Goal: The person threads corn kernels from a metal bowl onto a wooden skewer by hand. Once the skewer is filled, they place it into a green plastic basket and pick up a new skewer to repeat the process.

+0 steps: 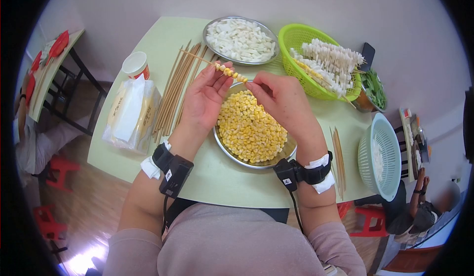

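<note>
A thin wooden skewer threaded with several yellow corn kernels (230,72) spans the gap between my two hands. My left hand (207,96), palm turned up, has its fingers closed on the skewer near the bare end. At the other end, the thumb and forefinger of my right hand (284,100) pinch the last kernels; the exact tip is hidden by the fingers. Below both hands stands a metal bowl (223,151) heaped with loose corn kernels (251,130).
Bare skewers (170,96) lie left, with more skewers (338,160) right. Behind are a metal plate (205,38) of white pieces and a green basket (296,73) of filled skewers. A tissue pack (129,109), paper cup (135,64) and pale blue colander (392,150) flank the table.
</note>
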### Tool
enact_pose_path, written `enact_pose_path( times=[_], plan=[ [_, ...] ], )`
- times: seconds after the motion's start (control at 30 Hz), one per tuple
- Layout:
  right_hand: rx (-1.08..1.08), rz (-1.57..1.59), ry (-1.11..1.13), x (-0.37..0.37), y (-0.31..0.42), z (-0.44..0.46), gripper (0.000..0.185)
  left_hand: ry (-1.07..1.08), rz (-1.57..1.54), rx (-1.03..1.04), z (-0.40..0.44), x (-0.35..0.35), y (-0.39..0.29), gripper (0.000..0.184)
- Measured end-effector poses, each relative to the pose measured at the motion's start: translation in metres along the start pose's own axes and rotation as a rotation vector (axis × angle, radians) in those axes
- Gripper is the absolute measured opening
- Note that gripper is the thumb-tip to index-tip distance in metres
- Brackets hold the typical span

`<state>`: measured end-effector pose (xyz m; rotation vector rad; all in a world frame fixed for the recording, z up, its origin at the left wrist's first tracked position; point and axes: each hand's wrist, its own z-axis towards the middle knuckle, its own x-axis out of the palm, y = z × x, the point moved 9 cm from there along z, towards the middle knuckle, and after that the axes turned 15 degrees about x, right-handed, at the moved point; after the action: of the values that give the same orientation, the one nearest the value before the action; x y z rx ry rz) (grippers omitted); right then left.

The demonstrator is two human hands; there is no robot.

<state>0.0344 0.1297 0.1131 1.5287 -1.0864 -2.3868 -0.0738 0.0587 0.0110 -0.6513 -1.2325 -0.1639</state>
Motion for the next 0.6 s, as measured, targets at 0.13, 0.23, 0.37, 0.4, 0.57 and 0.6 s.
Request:
enact_pose_path(
  times=[0.13, 0.23, 0.37, 0.4, 0.57, 0.6],
  plan=[
    [0.021, 0.070, -0.002, -0.004, -0.007, 0.003, 0.016, 0.017, 0.060, 0.016, 0.002, -0.001, -0.001, 0.025],
    [0.104, 0.161, -0.025, -0.023, -0.018, 0.002, 0.014, 0.026, 0.131, 0.002, 0.000, -0.003, 0.004, 0.028],
    [0.094, 0.442, -0.194, -0.073, -0.022, -0.008, 0.016, 0.019, 0.266, -0.033, 0.003, -0.005, 0.007, 0.034],
    [0.057, 0.517, -0.264, -0.088, -0.022, -0.011, 0.018, 0.014, 0.303, -0.027, 0.003, -0.006, 0.006, 0.035],
    [0.073, 0.454, -0.369, -0.124, -0.025, -0.023, 0.016, 0.086, 0.559, 0.062, -0.003, 0.006, 0.003, 0.033],
    [0.110, 0.394, -0.367, -0.125, -0.028, -0.024, 0.015, 0.120, 0.617, 0.089, -0.003, 0.007, 0.002, 0.032]
  ],
)
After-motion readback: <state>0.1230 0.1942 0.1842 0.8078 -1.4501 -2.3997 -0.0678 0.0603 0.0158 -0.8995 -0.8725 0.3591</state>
